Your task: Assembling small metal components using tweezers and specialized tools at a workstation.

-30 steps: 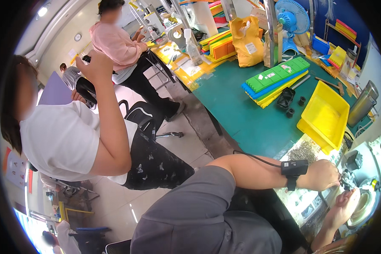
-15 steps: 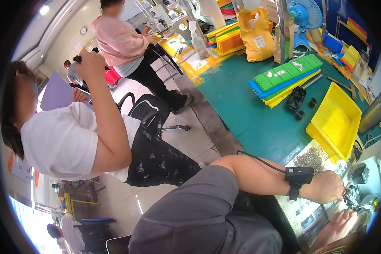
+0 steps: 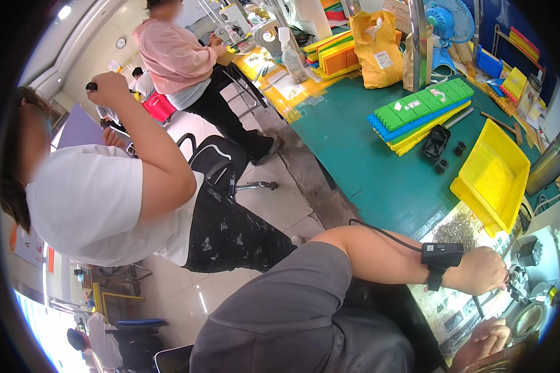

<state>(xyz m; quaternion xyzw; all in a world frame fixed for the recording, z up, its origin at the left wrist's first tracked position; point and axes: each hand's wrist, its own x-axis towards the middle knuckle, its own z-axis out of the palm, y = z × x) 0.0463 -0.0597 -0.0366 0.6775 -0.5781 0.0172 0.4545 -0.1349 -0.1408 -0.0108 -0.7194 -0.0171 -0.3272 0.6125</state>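
My left hand (image 3: 482,272), with a black device (image 3: 442,254) strapped at the wrist, is closed at a small metal bench fixture (image 3: 518,285) on the right. Its fingertips meet the metal; anything between them is too small to make out. Below it, my right hand (image 3: 488,340) is held with curled fingers near a round, glassy, ring-rimmed dish (image 3: 529,321), apart from the fixture. What the right fingers hold, if anything, is hidden. A heap of small metal pieces (image 3: 454,231) lies on the lit bench sheet beyond my left wrist.
A yellow tray (image 3: 493,180) stands beyond my left hand. Stacked green, blue and yellow trays (image 3: 420,112), a black box (image 3: 435,143) and two black spools (image 3: 459,149) rest on the green mat (image 3: 336,143). A person in white (image 3: 93,205) is close at left.
My right hand has drawn back from the fixture toward the lower edge, uncovering the round dish. My left hand stays at the fixture. The person in white has shifted slightly.
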